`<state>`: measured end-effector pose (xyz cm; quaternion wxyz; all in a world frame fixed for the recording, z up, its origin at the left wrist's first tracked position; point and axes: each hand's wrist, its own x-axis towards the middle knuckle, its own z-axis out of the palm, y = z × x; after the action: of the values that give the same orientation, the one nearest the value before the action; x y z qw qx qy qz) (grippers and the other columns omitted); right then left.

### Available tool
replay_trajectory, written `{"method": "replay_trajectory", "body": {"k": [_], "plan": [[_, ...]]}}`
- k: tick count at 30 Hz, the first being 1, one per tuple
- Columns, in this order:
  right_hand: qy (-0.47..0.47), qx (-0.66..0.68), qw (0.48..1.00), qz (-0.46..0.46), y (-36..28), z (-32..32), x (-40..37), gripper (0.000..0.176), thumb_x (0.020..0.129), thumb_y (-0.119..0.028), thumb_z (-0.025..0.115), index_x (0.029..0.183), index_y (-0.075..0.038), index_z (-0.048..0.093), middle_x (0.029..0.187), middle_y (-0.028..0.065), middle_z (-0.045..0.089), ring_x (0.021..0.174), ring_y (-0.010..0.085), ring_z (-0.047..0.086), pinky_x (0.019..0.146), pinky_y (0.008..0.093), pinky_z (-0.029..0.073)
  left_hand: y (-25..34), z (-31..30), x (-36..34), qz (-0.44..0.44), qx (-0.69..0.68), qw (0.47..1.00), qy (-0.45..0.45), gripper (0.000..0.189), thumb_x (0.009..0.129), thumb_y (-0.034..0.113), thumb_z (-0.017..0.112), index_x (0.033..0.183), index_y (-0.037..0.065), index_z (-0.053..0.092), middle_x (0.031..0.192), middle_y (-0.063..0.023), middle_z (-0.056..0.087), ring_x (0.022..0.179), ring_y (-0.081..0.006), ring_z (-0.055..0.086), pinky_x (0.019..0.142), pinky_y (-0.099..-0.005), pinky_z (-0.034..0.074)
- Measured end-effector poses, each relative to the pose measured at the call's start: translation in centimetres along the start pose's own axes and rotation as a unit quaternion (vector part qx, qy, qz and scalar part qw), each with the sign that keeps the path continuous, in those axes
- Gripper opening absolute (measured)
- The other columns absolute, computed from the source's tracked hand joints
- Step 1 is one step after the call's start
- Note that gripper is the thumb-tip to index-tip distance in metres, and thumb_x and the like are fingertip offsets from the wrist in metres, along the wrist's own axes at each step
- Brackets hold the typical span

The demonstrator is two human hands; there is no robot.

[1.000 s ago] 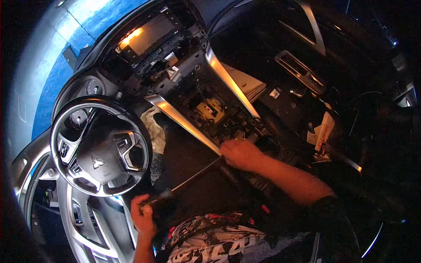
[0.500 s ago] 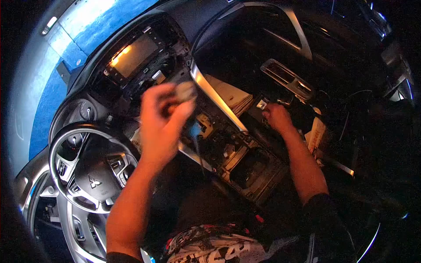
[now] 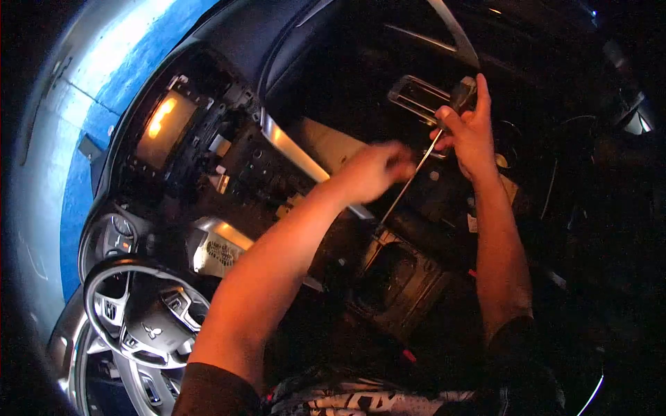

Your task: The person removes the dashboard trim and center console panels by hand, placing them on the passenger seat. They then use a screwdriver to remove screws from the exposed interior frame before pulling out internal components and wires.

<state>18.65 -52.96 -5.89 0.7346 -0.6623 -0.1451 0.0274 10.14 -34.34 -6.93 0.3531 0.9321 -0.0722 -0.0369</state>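
Note:
My right hand [image 3: 470,139] is closed around a long screwdriver [image 3: 416,175], its dark handle up at the palm and one finger stretched along it. The thin metal shaft slants down to the left, towards the uncovered centre console [image 3: 368,277]. My left hand [image 3: 378,172] is blurred by motion beside the shaft, fingers loosely curled and apart, with nothing visible in them. Beneath the left hand runs a silver trim strip [image 3: 295,149] along the console's side. A pale flat sheet or panel [image 3: 333,142] lies behind that hand.
The steering wheel [image 3: 132,260] is at lower left. Above it, the dashboard is stripped around a screen [image 3: 166,128] with exposed fittings. A speaker-like perforated panel [image 3: 216,253] sits near my left forearm. A loose trim frame [image 3: 416,97] lies beyond my right hand.
My left hand has swung right from near the dashboard, where it held a blurred tool. My right hand has risen and now holds the screwdriver. The whole view has shifted.

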Motion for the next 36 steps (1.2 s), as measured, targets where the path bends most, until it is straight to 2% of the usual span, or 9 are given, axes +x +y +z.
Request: {"method": "replay_trajectory", "body": {"k": [2, 3, 7, 18, 21, 24, 28, 33, 36], "plan": [[0.012, 0.005, 1.0, 0.015, 1.1, -0.5, 0.9, 0.086, 0.093, -0.001, 0.06, 0.157, -0.023, 0.008, 0.101, 0.0175, 0.062, 0.069, 0.0202, 0.067, 0.051, 0.0309, 0.058, -4.6, 2.8, -0.9, -0.061, -0.061, 0.988, -0.127, 0.031, 0.094, 0.032, 0.067, 0.114, 0.009, 0.069, 0.11, -0.0115, 0.071, 0.102, -0.0254, 0.067, 0.091, -0.0399, 0.049], [0.007, -0.005, 1.0, 0.016, 2.1, -0.4, 1.1, 0.086, 0.093, -0.001, 0.06, 0.157, -0.025, 0.008, 0.101, 0.0174, 0.062, 0.069, 0.0202, 0.067, 0.052, 0.031, 0.058, -6.0, 3.9, -1.7, -0.08, -0.082, 0.984, -0.136, 0.029, 0.094, 0.031, 0.066, 0.114, 0.01, 0.07, 0.11, -0.011, 0.071, 0.102, -0.0251, 0.067, 0.091, -0.0396, 0.049], [-0.01, -0.011, 1.0, 0.027, 4.8, 0.3, 1.4, 0.084, 0.094, -0.002, 0.06, 0.156, -0.029, 0.011, 0.104, 0.0183, 0.062, 0.07, 0.0201, 0.066, 0.052, 0.0308, 0.058, -8.4, 6.0, -1.7, -0.148, -0.134, 0.964, -0.173, 0.025, 0.095, 0.026, 0.067, 0.112, 0.009, 0.071, 0.105, -0.0072, 0.073, 0.099, -0.0184, 0.065, 0.092, -0.0372, 0.049], [0.014, -0.044, 0.997, 0.056, 7.7, 1.4, 1.0, 0.085, 0.093, -0.002, 0.062, 0.156, -0.03, 0.011, 0.119, 0.026, 0.057, 0.074, 0.0216, 0.068, 0.052, 0.0307, 0.057, -6.1, 4.6, -1.9, -0.164, 0.028, 0.963, -0.212, 0.019, 0.093, 0.025, 0.067, 0.103, 0.009, 0.073, 0.097, -0.0127, 0.073, 0.094, -0.0258, 0.068, 0.086, -0.0407, 0.051], [0.016, -0.04, 0.995, 0.088, 7.7, 1.3, 1.0, 0.087, 0.09, -0.004, 0.067, 0.154, -0.036, 0.016, 0.135, 0.0294, 0.046, 0.091, 0.0295, 0.067, 0.063, 0.0359, 0.063, -6.0, 4.5, -2.0, -0.156, 0.031, 0.966, -0.205, 0.016, 0.092, 0.02, 0.067, 0.102, 0.009, 0.073, 0.098, -0.0141, 0.073, 0.095, -0.0278, 0.068, 0.086, -0.0414, 0.051], [0.012, -0.057, 0.997, 0.053, 7.5, 1.5, 1.0, 0.085, 0.094, -0.002, 0.062, 0.156, -0.03, 0.011, 0.117, 0.0252, 0.058, 0.073, 0.0213, 0.069, 0.053, 0.0306, 0.057, -6.5, 4.9, -2.1, -0.114, 0.048, 0.974, -0.192, 0.015, 0.091, 0.014, 0.066, 0.103, 0.009, 0.073, 0.099, -0.0141, 0.073, 0.096, -0.0272, 0.068, 0.087, -0.0412, 0.051], [0.012, -0.093, 0.994, 0.06, 7.1, 1.9, 1.1, 0.084, 0.093, -0.002, 0.063, 0.155, -0.029, 0.012, 0.114, 0.0238, 0.058, 0.072, 0.0208, 0.068, 0.054, 0.0311, 0.058, -6.5, 5.2, -2.2, -0.144, 0.035, 0.972, -0.182, 0.015, 0.089, 0.008, 0.066, 0.102, 0.007, 0.073, 0.099, -0.0135, 0.073, 0.095, -0.026, 0.068, 0.087, -0.0412, 0.05], [0.011, -0.09, 0.994, 0.062, 6.4, 1.9, 0.9, 0.086, 0.092, -0.005, 0.065, 0.155, -0.029, 0.012, 0.108, 0.0216, 0.06, 0.071, 0.02, 0.068, 0.053, 0.0315, 0.058, -6.8, 4.9, -1.8, -0.149, 0.03, 0.966, -0.208, 0.014, 0.091, 0.014, 0.066, 0.101, 0.006, 0.072, 0.099, -0.0149, 0.073, 0.096, -0.0273, 0.067, 0.088, -0.0424, 0.05], [0.032, -0.135, 0.99, 0.005, 8.6, 1.7, 1.6, 0.086, 0.091, -0.006, 0.067, 0.155, -0.029, 0.014, 0.104, 0.0191, 0.061, 0.07, 0.0195, 0.067, 0.053, 0.0313, 0.058, -6.3, 4.7, -1.9, -0.147, 0.05, 0.965, -0.211, 0.016, 0.092, 0.019, 0.067, 0.102, 0.007, 0.072, 0.101, -0.0156, 0.072, 0.098, -0.0283, 0.067, 0.088, -0.0431, 0.05]]}}
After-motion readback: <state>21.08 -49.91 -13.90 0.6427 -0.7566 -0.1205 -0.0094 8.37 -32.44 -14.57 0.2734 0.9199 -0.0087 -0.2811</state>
